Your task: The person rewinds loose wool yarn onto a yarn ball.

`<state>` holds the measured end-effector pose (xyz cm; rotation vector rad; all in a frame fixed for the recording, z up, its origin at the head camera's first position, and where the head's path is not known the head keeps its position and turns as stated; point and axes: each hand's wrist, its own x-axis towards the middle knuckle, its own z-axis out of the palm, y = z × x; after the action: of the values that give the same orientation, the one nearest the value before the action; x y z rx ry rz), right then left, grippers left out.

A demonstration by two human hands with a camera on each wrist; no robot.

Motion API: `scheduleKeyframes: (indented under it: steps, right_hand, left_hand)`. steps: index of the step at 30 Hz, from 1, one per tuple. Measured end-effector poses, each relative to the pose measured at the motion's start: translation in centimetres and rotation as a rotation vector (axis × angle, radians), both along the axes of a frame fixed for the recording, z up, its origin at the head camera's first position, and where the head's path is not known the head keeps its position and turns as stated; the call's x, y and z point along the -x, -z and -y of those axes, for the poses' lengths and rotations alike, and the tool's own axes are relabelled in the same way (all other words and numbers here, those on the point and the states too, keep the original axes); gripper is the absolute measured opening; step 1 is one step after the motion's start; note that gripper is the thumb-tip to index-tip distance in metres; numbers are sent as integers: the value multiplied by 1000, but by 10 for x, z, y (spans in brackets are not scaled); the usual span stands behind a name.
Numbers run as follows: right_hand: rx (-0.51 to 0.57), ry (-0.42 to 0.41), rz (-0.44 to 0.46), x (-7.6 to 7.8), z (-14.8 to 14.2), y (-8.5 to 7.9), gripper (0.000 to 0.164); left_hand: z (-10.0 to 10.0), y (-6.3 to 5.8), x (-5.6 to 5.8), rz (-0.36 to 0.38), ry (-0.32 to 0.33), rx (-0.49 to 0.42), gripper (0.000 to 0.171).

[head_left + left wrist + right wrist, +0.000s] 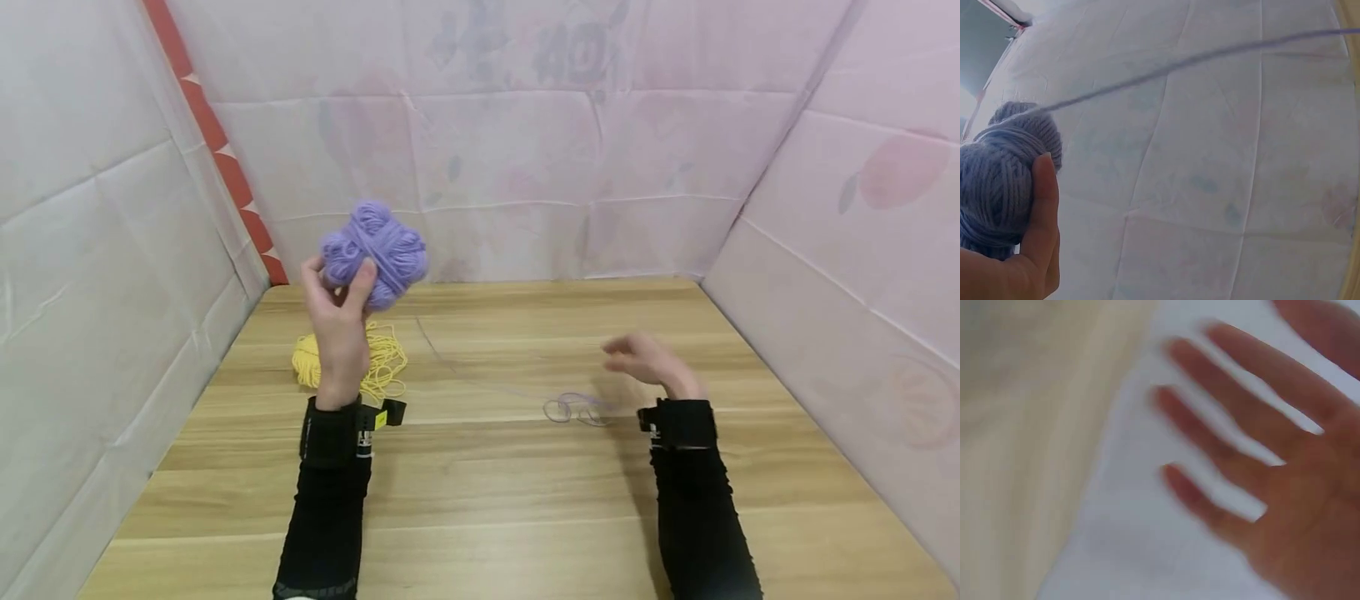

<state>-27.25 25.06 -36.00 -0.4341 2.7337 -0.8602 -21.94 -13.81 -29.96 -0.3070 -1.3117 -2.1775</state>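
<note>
A ball of purple yarn (pixel 393 250), cinched across its middle by wound strands, is held up above the table in my left hand (pixel 341 325). The thumb presses on its near side while the other fingers reach behind it. From the ball a loose purple strand (pixel 1166 70) runs off to the right, down to a small tangle of loops (pixel 573 408) on the tabletop. My right hand (pixel 648 360) hovers above the table just beyond that tangle. Its fingers (pixel 1229 394) are spread and blurred, with nothing between them.
A bundle of yellow yarn (pixel 386 358) lies on the wooden table (pixel 480 492), partly behind the left wrist. Pale cloth walls (pixel 510 158) enclose the table at the back and both sides. A red strip (pixel 217 142) runs down the back left corner.
</note>
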Motion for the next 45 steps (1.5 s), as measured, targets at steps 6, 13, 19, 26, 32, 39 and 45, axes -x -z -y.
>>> scheduleKeyframes:
  steps: [6,13,19,26,32,39,45]
  right_hand:
    - [518,-222,-59,-24,101,-17,52]
    - [884,-332,146,-44,148,-10,34]
    - [1032,-341,222,-37,140,-2,24]
    - [1087,-287,266,-28,123,-3,19]
    - [1129,-228,305,-26,109,-11,22]
    - [1106,-125,275,-29,103,-23,21]
    - [1090,-132,216,-36,98,-32,15]
  left_hand:
    - [-30,5,-1,73,95,237,47]
    - [-49,14,1,67,127,343,53]
    - [-45,13,-1,52,180,337,46]
    - [-41,10,-4,95,416,444,49]
    - [-40,11,-5,150,613,639,59]
    - [-39,18,-4,134,638,906,61]
    - [-41,24,0,109,579,1029,60]
